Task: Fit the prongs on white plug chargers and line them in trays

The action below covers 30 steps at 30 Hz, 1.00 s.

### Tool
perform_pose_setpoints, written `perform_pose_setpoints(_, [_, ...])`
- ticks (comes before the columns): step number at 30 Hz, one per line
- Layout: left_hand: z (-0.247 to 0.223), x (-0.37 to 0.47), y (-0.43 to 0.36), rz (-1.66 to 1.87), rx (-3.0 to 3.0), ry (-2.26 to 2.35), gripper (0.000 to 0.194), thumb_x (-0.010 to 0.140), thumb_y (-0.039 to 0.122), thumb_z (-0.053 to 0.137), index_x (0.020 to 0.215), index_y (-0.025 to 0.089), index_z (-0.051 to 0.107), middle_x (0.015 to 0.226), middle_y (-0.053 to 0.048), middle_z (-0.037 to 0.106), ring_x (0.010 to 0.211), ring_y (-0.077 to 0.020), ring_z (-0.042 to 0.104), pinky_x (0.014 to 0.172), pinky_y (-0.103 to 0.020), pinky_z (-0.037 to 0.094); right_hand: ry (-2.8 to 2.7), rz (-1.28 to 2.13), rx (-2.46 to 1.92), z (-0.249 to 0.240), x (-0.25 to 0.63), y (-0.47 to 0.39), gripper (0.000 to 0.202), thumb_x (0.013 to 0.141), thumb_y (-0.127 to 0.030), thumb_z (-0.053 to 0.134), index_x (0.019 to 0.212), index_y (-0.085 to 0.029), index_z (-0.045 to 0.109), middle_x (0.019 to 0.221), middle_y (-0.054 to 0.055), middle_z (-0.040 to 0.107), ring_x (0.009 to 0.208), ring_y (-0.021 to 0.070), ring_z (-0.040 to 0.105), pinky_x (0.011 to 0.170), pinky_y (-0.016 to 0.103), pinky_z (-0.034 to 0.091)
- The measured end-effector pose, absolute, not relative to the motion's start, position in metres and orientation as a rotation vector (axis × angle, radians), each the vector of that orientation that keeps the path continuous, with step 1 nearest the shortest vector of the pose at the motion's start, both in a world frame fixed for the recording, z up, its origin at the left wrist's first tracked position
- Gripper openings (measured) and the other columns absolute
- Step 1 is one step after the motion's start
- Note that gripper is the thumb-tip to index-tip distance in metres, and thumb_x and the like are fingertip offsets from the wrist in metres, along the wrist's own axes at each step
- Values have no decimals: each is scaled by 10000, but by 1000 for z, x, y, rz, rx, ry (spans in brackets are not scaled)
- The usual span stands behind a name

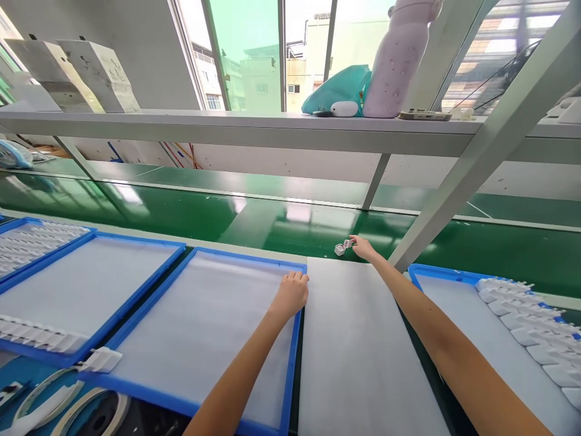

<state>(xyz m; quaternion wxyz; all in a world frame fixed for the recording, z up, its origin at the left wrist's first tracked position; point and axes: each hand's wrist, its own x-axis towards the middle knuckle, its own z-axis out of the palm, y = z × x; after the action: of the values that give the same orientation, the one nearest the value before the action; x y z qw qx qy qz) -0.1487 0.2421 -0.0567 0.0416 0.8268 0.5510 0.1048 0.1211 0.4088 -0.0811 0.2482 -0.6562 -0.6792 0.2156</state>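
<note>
My left hand (pixel 293 293) is closed at the upper right corner of a blue-rimmed tray (pixel 218 327), fingers curled over its rim. That tray has a white lining, and one white plastic piece (pixel 103 360) lies across its lower left corner. Farther right, my right hand (pixel 363 248) reaches over the green conveyor belt (pixel 313 233). Its thumb and index finger close on a small white plastic part (pixel 345 246) at the near side of the belt. Between my arms is a plain white board (pixel 358 339).
More blue-rimmed trays with rows of white pieces stand at left (pixel 91 278) and right (pixel 458 290). A shelf (pixel 254 128) crosses above the belt, bearing a pink bottle (pixel 399 60). A slanted post (pixel 472 151) rises beside my right arm. White rings (pixel 68 399) lie lower left.
</note>
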Motion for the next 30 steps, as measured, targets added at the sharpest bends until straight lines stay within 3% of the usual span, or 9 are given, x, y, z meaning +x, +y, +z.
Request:
perform_pose_setpoints(5, [-57, -144, 240, 390, 2505, 1566, 227, 837, 91, 408, 973, 150, 580, 975, -102, 596, 971, -267, 520, 830, -418, 409, -1848, 647, -1724, -86, 104, 400, 227, 913, -316, 539, 1046, -138, 582, 1030, 59, 600, 877, 164, 598, 776, 356, 514])
perform_pose_setpoints(10, [-58, -134, 233, 509, 2400, 1423, 228, 881, 140, 411, 1072, 173, 531, 1011, -60, 598, 954, -181, 563, 845, -312, 454, -1814, 639, -1523, -52, 100, 355, 182, 883, -301, 564, 928, -127, 593, 923, 53, 630, 831, 172, 606, 750, 324, 493])
perform_pose_setpoints(13, [-56, -120, 222, 591, 2226, 1354, 449, 872, 316, 521, 1276, 188, 371, 1064, -63, 579, 901, -170, 593, 792, -304, 489, -1794, 717, -1410, -27, 107, 298, 237, 885, -386, 530, 945, -165, 590, 863, 40, 664, 788, 176, 633, 709, 283, 489])
perform_pose_setpoints(16, [-50, -100, 203, 675, 1946, 1199, 718, 758, 439, 662, 1334, 220, 294, 1157, -76, 538, 892, -178, 591, 781, -329, 499, -1756, 898, -1359, -14, 116, 227, 270, 893, -444, 500, 976, -199, 579, 747, 8, 677, 738, 164, 653, 688, 261, 495])
perform_pose_setpoints(17, [-47, -92, 195, 672, 1886, 1130, 698, 742, 433, 680, 1310, 220, 334, 1154, -75, 540, 885, -177, 588, 780, -329, 498, -1716, 995, -1330, -12, 119, 205, 264, 893, -439, 506, 995, -203, 569, 719, 3, 673, 723, 163, 654, 677, 260, 494])
perform_pose_setpoints(20, [-39, -73, 175, 605, 1871, 887, 377, 799, 347, 628, 1120, 187, 511, 1022, -53, 592, 850, -166, 579, 775, -309, 490, -1613, 1154, -1252, -13, 130, 156, 219, 889, -391, 537, 1007, -207, 546, 718, -4, 653, 648, 145, 631, 617, 253, 482])
perform_pose_setpoints(22, [-35, -65, 167, 593, 1898, 741, 274, 843, 281, 561, 1097, 186, 527, 1032, -55, 599, 904, -172, 574, 802, -302, 482, -1608, 1175, -1205, -17, 141, 138, 181, 882, -358, 555, 984, -208, 550, 771, -1, 636, 615, 127, 604, 601, 253, 481])
perform_pose_setpoints(26, [-35, -60, 161, 533, 2032, 648, 397, 871, 219, 491, 1262, 207, 423, 1184, -76, 554, 1038, -195, 544, 890, -331, 450, -1778, 1179, -1102, -27, 164, 124, 116, 888, -297, 552, 974, -222, 572, 873, 13, 610, 738, 133, 590, 688, 266, 485])
perform_pose_setpoints(30, [-42, -57, 160, 299, 2166, 635, 432, 880, 234, 470, 1302, 198, 384, 1104, -85, 563, 932, -198, 572, 810, -328, 462, -2027, 1163, -1026, -37, 175, 117, 131, 918, -252, 500, 1035, -233, 557, 945, 24, 589, 821, 136, 564, 750, 271, 463])
